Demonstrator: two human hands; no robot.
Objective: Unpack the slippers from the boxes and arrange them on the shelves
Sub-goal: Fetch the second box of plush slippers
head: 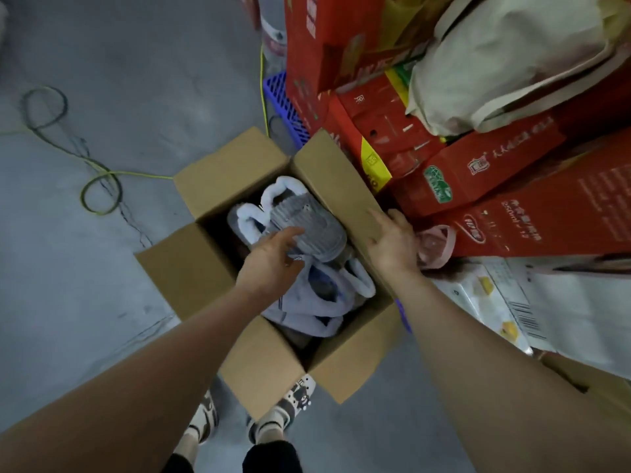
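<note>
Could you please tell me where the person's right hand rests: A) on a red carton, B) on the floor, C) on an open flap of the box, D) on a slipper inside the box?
C: the right hand lies with fingers straight on the open flap of the cardboard box.

The place is a storeroom or warehouse corner. The floor (119,46) is bare grey concrete, with a loose cable (102,172) looping across it. Red printed cartons (495,172) are stacked on a blue plastic pallet (283,104), beside white barcoded cartons (512,312). An open cardboard box (191,268) holds grey plush slippers (314,223).
</note>
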